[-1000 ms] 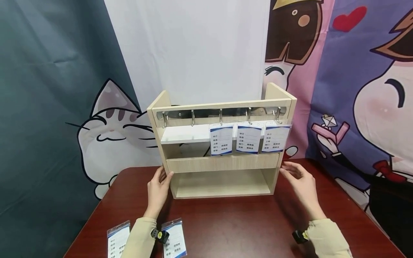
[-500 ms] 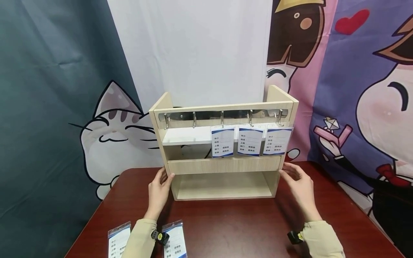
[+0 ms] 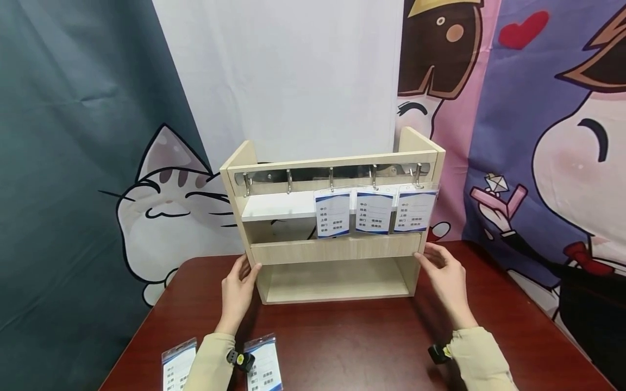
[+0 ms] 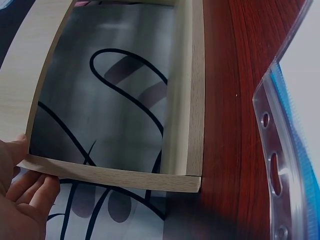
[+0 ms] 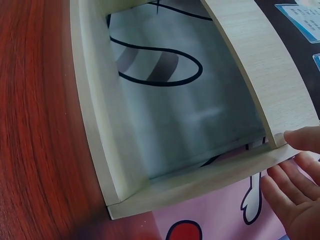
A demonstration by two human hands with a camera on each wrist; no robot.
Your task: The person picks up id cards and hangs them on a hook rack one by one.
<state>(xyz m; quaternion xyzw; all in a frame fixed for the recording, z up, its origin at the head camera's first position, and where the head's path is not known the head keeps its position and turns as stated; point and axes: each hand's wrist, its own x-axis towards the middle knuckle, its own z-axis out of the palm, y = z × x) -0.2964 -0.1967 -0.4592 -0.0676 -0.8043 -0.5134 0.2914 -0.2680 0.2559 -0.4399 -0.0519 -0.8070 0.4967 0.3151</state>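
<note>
A pale wooden desk shelf (image 3: 337, 251) stands upright on the dark red table, a metal hook rail (image 3: 318, 171) along its upper front. Three badge holders, a left one (image 3: 333, 214), a middle one (image 3: 374, 212) and a right one (image 3: 414, 210), hang at the right-hand hooks. My left hand (image 3: 238, 293) grips the shelf's left side panel (image 4: 115, 174), thumb on the front edge and fingers behind. At the right side panel (image 5: 195, 185), my right hand (image 3: 446, 282) holds the edge the same way, its thumb at the front and its fingers outside.
Two more badge holders, one (image 3: 178, 369) partly under the left sleeve and another (image 3: 264, 364) beside the left wrist, lie on the table (image 3: 352, 347) at the front left. Printed cartoon curtains (image 3: 171, 195) hang close behind the shelf.
My right hand has moved left and come onto the shelf's right side panel; a second ago its thumb stood slightly apart. The left hand keeps its hold.
</note>
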